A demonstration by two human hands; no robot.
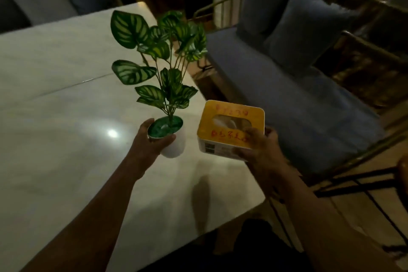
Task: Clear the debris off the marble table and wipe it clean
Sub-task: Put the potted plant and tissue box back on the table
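Your left forearm (99, 205) and right forearm (320, 216) extend forward from the bottom edge. Your left hand (154, 141) grasps the white pot (174, 150) of an artificial leafy plant (159, 51), thumb and fingers curled round its rim, above the marble table (66, 106). Your right hand (262, 148) grips a yellow-lidded tissue box (229, 121) at its near corner, over the table's right edge. A blue cushioned bench (298, 106) stands beside the table.

A blue bench (287, 99) holds two matching pillows (304, 28).
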